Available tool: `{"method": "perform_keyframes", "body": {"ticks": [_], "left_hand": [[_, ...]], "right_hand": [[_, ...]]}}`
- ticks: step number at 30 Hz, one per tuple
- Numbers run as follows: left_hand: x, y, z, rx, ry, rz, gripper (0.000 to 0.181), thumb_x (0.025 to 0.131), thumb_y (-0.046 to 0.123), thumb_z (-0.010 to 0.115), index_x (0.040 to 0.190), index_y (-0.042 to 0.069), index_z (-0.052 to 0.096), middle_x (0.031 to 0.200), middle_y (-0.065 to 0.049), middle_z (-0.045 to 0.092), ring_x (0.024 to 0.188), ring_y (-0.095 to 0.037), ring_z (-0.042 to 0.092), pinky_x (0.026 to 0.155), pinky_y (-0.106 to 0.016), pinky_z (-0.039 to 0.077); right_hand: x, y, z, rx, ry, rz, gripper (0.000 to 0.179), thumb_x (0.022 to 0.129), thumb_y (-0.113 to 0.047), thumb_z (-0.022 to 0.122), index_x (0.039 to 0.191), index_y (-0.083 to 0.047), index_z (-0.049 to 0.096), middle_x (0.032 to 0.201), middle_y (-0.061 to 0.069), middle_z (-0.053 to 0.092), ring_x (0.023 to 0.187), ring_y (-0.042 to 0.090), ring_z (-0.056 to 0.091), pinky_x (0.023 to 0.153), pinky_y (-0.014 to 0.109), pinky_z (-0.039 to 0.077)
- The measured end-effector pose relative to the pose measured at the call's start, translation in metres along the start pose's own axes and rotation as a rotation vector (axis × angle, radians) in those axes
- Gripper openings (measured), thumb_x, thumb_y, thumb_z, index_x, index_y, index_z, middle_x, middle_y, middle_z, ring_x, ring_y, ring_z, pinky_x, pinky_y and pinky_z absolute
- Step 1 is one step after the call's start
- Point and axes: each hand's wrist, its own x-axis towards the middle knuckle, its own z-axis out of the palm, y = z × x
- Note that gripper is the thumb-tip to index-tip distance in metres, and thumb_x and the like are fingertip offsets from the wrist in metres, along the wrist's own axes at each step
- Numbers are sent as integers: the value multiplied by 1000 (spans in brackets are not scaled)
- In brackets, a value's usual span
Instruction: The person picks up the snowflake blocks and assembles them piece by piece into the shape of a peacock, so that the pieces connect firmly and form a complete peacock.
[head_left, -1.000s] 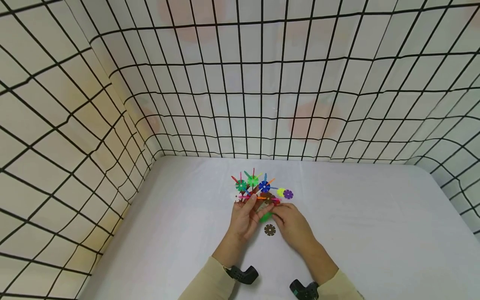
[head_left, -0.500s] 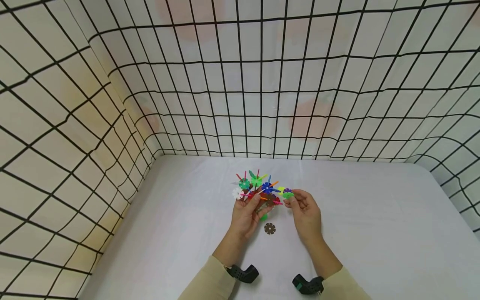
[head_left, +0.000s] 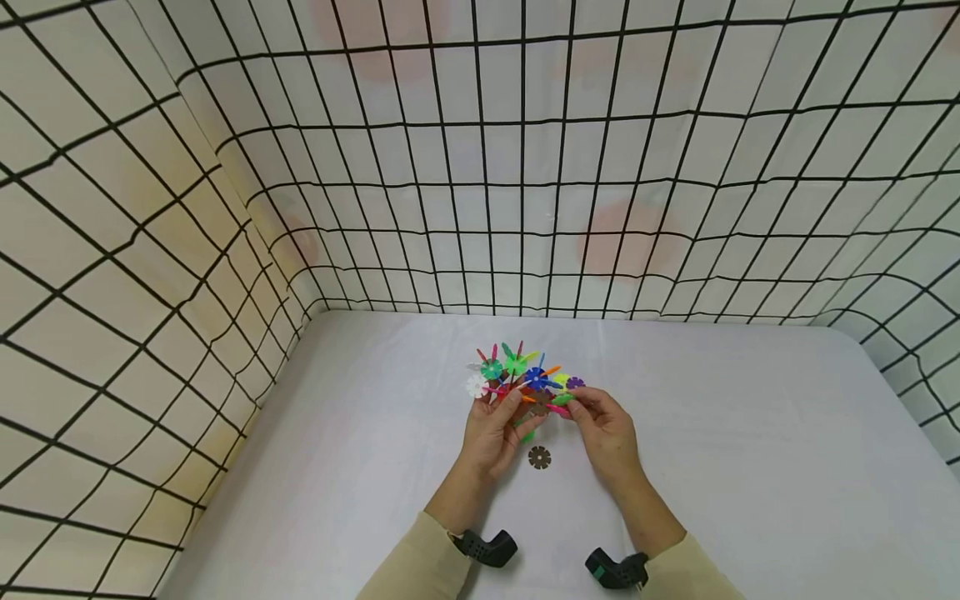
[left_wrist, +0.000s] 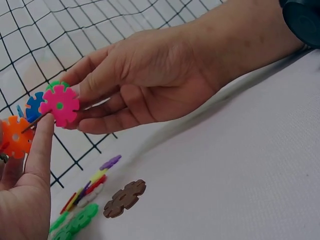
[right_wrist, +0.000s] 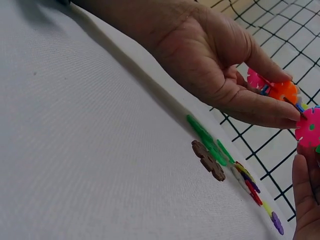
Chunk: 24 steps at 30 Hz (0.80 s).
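My left hand (head_left: 489,437) grips a many-coloured cluster of interlocking notched discs (head_left: 516,364), raised over the table. In the right wrist view, its thumb and fingers are around an orange disc (right_wrist: 285,91) of the cluster. Against the cluster's right side, my right hand (head_left: 607,433) pinches a green notched disc (head_left: 562,399) between thumb and fingers. That green disc overlaps a pink disc (left_wrist: 61,106) at the cluster's edge in the left wrist view. Several fingers of my left hand hide the cluster's underside.
A loose brown notched disc (head_left: 539,457) lies on the white table (head_left: 750,458) in front of the hands. Beyond it are green discs (left_wrist: 77,220) and a row of others, with a purple disc (right_wrist: 277,223) at one end. Black wire mesh (head_left: 525,208) borders the table.
My right hand has risen from beside the cluster's lower edge with a green disc, then shifted left to bring it against the cluster. My left hand keeps its grip, the cluster turning slightly.
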Motion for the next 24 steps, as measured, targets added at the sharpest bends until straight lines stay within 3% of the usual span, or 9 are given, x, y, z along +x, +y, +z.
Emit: {"method": "perform_keyframes", "body": {"ticks": [6,13,17,24], "left_hand": [[-1,0,1,9,-11,-15,52,103,10,59,151,9,39,133,-9,69,110,-20,73,84,-40,63],[-1,0,0,19,-30,-29,46,106,7,53,149,7,39,129,-7,71,108,-19,73,84,-38,63],[-1,1,-1,34,-41,-40,48,105,9,55,150,8,38,134,-9,69,110,-19,73,85,-38,63],[0,1,-3,74,-68,-66,51,105,10,56,152,4,37,137,-13,67,110,-19,73,86,-38,62]], "right_hand": [[0,0,0,-31,10,10,18,98,-3,65,115,3,67,114,19,68,91,0,71,79,21,61],[-2,1,-1,-51,6,-8,15,97,-2,66,111,2,69,104,16,72,87,-1,70,77,22,62],[-1,0,-2,-112,-5,-29,13,98,-3,66,110,1,70,104,22,73,86,-3,68,75,24,62],[-1,-2,-4,-243,-23,-78,11,97,-3,67,107,-4,73,102,17,77,81,-2,64,65,20,58]]}}
